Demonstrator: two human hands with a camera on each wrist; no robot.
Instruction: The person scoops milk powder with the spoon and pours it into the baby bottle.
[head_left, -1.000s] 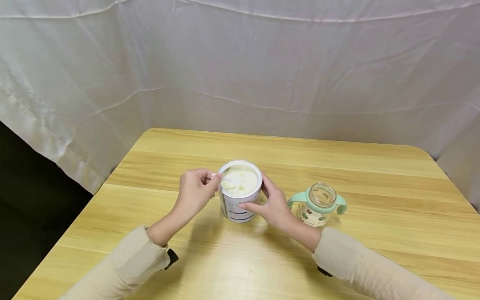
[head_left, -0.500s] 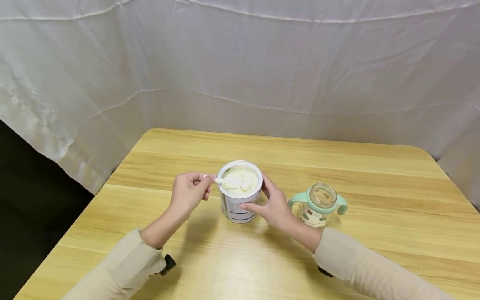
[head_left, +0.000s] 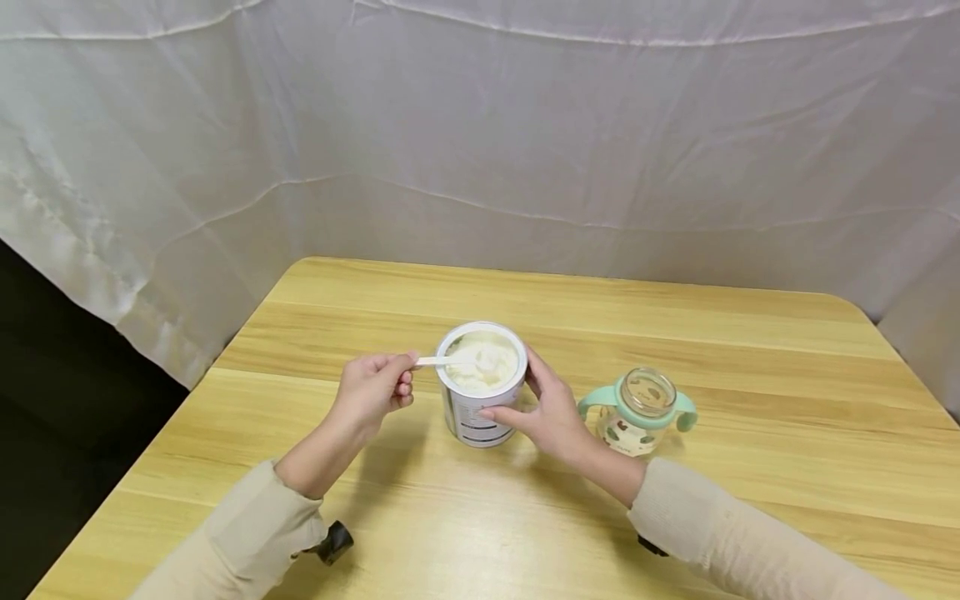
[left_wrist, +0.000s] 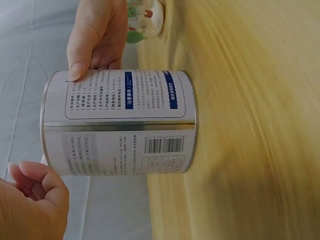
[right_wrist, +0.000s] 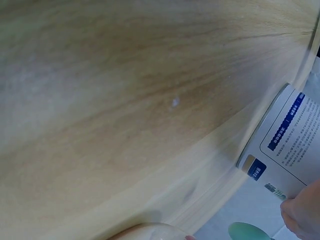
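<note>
My left hand [head_left: 372,388] pinches the handle of a white scoop [head_left: 442,361] between thumb and fingers. The scoop reaches over the rim of an open can [head_left: 480,429], its far end at the pale powder [head_left: 472,377] inside. From the right, my right hand [head_left: 553,412] grips the can's side, thumb in front and fingers behind. Printed text and a barcode show on the can [left_wrist: 120,122] in the left wrist view, where the fingers of the left hand [left_wrist: 35,200] curl beside its top end. In the right wrist view, part of the right hand [right_wrist: 302,212] touches the can's wall.
A clear baby bottle [head_left: 636,412] without a lid, with mint-green handles, stands just right of the right forearm. The wooden table [head_left: 480,517] carries everything. A pale curtain [head_left: 480,150] hangs behind it and along the left.
My left hand has moved left, away from the can's rim, so more of the scoop's handle shows. My right hand and the can have stayed in place.
</note>
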